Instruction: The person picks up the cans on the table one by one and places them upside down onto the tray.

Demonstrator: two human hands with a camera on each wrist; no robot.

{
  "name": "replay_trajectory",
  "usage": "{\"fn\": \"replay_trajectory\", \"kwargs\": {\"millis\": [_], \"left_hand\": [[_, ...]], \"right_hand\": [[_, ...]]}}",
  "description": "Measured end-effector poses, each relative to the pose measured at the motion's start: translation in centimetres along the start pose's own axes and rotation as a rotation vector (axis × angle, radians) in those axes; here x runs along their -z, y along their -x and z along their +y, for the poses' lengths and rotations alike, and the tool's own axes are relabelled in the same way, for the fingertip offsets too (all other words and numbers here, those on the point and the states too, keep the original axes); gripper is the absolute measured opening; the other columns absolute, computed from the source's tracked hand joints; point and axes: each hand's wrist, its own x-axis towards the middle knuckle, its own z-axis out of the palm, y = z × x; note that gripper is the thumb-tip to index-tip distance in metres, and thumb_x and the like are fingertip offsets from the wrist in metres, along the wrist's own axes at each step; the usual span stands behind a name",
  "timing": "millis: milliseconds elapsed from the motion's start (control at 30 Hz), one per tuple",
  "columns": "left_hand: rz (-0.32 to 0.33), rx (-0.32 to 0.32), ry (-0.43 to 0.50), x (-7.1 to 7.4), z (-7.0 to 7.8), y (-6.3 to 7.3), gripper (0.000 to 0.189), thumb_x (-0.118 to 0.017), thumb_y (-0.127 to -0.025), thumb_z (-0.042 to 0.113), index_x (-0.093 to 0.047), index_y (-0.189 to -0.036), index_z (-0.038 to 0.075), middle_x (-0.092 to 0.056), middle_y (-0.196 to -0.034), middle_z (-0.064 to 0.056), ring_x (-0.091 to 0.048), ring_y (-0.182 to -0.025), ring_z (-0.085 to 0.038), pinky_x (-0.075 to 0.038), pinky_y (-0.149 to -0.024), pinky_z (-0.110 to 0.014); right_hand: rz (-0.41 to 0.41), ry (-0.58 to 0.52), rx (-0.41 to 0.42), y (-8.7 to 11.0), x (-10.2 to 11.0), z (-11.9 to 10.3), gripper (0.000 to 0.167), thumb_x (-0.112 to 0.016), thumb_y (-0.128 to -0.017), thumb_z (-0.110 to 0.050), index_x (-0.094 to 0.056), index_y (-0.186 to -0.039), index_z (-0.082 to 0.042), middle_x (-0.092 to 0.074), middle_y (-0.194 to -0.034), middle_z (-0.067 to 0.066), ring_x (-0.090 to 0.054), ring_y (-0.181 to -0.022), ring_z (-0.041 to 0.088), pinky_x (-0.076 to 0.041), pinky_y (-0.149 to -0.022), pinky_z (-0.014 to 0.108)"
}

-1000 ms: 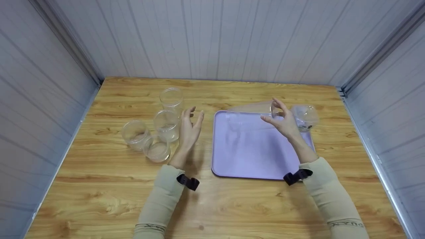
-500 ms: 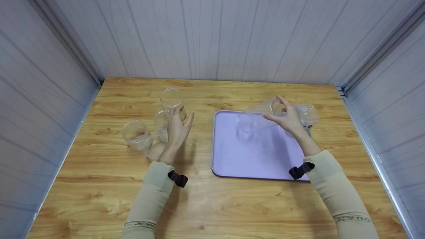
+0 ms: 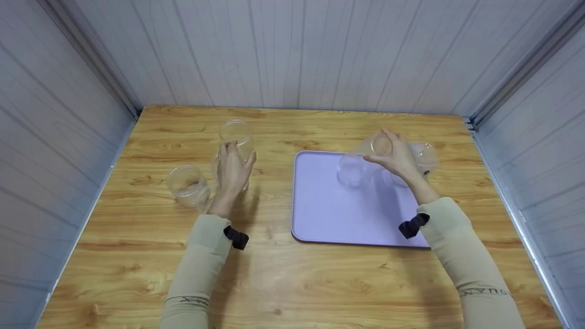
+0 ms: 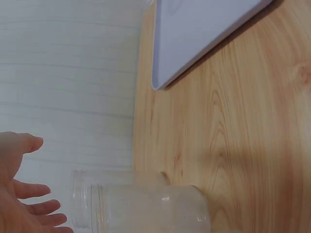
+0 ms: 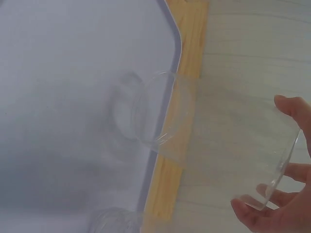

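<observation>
My right hand grips a clear jar around its base end, thumb on one side and fingers on the other. The jar is tilted, its open rim pointing down and left above the lilac tray. On the left, my left hand hovers over a clear jar, fingers spread and holding nothing. In the left wrist view the fingertips are close to that jar's threaded rim, apart from it. Just behind stands another jar. My hand and wrist hide much of the nearer jars.
A clear jar stands farther left, with one more partly hidden beside it. At the tray's right edge, behind my right hand, is a clear container with a small dark mark. White panel walls enclose the wooden table.
My left hand has moved left, over the standing jars. My right hand has shifted slightly right and up, and its jar now tilts more steeply with the rim lower.
</observation>
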Motion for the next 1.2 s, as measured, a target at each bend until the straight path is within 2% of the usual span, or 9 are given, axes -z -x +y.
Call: {"fn": "replay_trajectory", "kwargs": {"millis": [233, 367, 700, 867, 1033, 1200], "left_hand": [[0.016, 0.033, -0.102, 0.0, -0.7, -0.6, 0.064, -0.058, -0.084, 0.035, -0.038, -0.126, -0.009, -0.033, -0.127, -0.024, -0.032, -0.118, -0.035, -0.028, -0.097, -0.045], [0.013, 0.046, -0.139, 0.1, -1.0, -0.8, 0.066, -0.058, -0.084, 0.035, -0.037, -0.127, -0.009, -0.028, -0.129, -0.027, -0.026, -0.122, -0.037, -0.029, -0.097, -0.047], [-0.061, 0.12, -0.222, 0.0, -1.5, -1.5, 0.08, -0.058, -0.082, 0.044, -0.026, -0.133, -0.009, -0.019, -0.134, -0.03, -0.014, -0.126, -0.042, -0.022, -0.098, -0.054], [-0.069, 0.13, -0.247, -0.2, -1.6, -1.7, 0.088, -0.058, -0.079, 0.051, -0.023, -0.135, -0.008, -0.017, -0.134, -0.032, -0.014, -0.125, -0.047, -0.022, -0.095, -0.059], [-0.088, 0.132, -0.271, -0.2, -1.7, -1.9, 0.093, -0.058, -0.078, 0.052, -0.019, -0.134, -0.011, -0.017, -0.134, -0.034, -0.014, -0.124, -0.048, -0.02, -0.096, -0.059], [-0.069, 0.133, -0.304, -0.4, -1.9, -2.1, 0.098, -0.062, -0.074, 0.052, -0.02, -0.132, -0.014, -0.024, -0.13, -0.036, -0.021, -0.122, -0.046, -0.024, -0.095, -0.057]], "right_hand": [[-0.012, 0.055, -0.028, -0.8, -0.2, 0.4, 0.091, -0.074, -0.068, -0.036, -0.026, -0.138, -0.002, -0.027, -0.133, 0.03, -0.029, -0.119, 0.044, -0.027, -0.094, 0.057], [-0.022, 0.087, -0.042, -1.1, -0.1, 0.6, 0.091, -0.074, -0.068, -0.035, -0.026, -0.138, -0.001, -0.027, -0.132, 0.03, -0.03, -0.117, 0.046, -0.029, -0.092, 0.057], [-0.057, 0.153, -0.092, -1.8, 0.0, 0.8, 0.092, -0.071, -0.069, -0.04, -0.023, -0.14, -0.004, -0.025, -0.133, 0.031, -0.027, -0.119, 0.047, -0.03, -0.09, 0.059], [-0.077, 0.202, -0.109, -2.0, 0.3, 0.8, 0.094, -0.069, -0.07, -0.046, -0.021, -0.141, -0.006, -0.023, -0.134, 0.03, -0.025, -0.119, 0.048, -0.031, -0.09, 0.059], [-0.081, 0.204, -0.116, -2.2, 0.4, 0.6, 0.093, -0.07, -0.07, -0.043, -0.021, -0.141, -0.006, -0.023, -0.134, 0.031, -0.024, -0.12, 0.047, -0.03, -0.091, 0.058], [-0.089, 0.182, -0.128, -2.3, 0.3, 0.5, 0.094, -0.071, -0.07, -0.041, -0.02, -0.141, -0.007, -0.021, -0.136, 0.03, -0.021, -0.122, 0.046, -0.029, -0.092, 0.058]]}}
